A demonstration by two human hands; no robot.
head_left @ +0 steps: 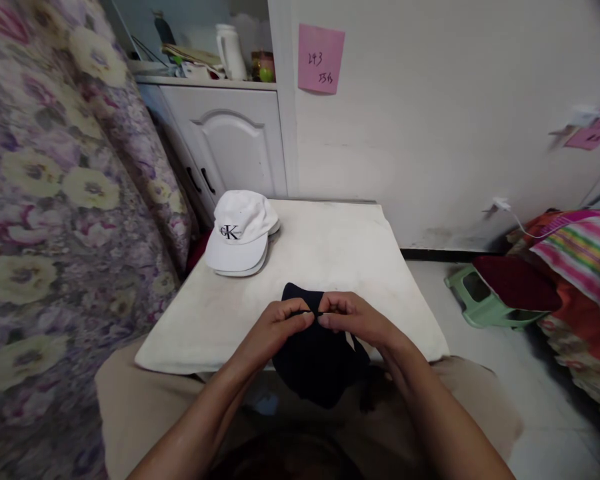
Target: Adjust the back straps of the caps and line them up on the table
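Cabinet shelf (250,85) bears a white jug (233,55); left hand (278,324) and right hand (356,317) pinch a dark cap (314,365).
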